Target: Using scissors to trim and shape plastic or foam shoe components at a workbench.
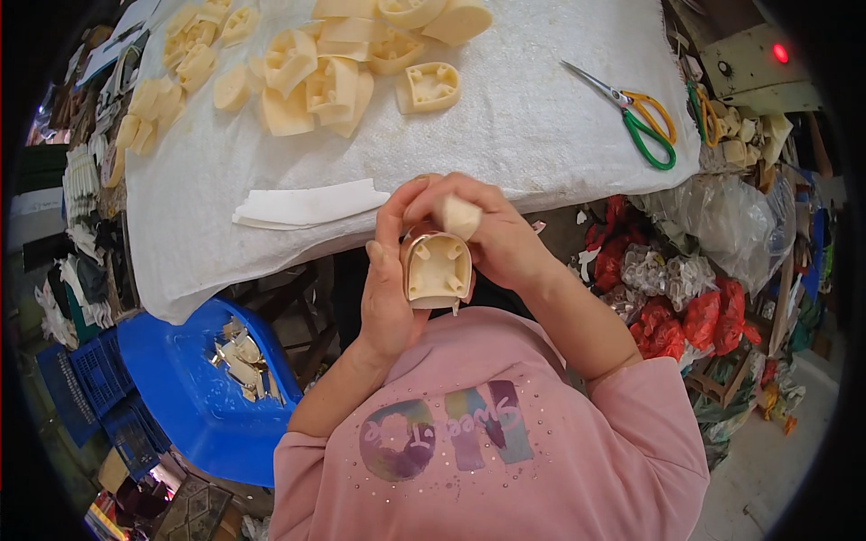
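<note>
My left hand is wrapped round a cream plastic shoe heel, its hollow side with several small pegs facing up. A glossy brown covering shows along the heel's rim and far side. Bent over that far side, my right hand presses against the heel, its fingers partly blurred. A pale wrapping or scrap sits at its thumb; I cannot tell which. Just beyond the hands a white curved strip lies on the cloth-covered table. More cream heels are heaped at the far left.
Scissors with green and yellow handles lie at the table's right. A blue plastic chair holding offcuts stands at my left. Red and clear plastic bags crowd the floor at the right, below a machine with a red light.
</note>
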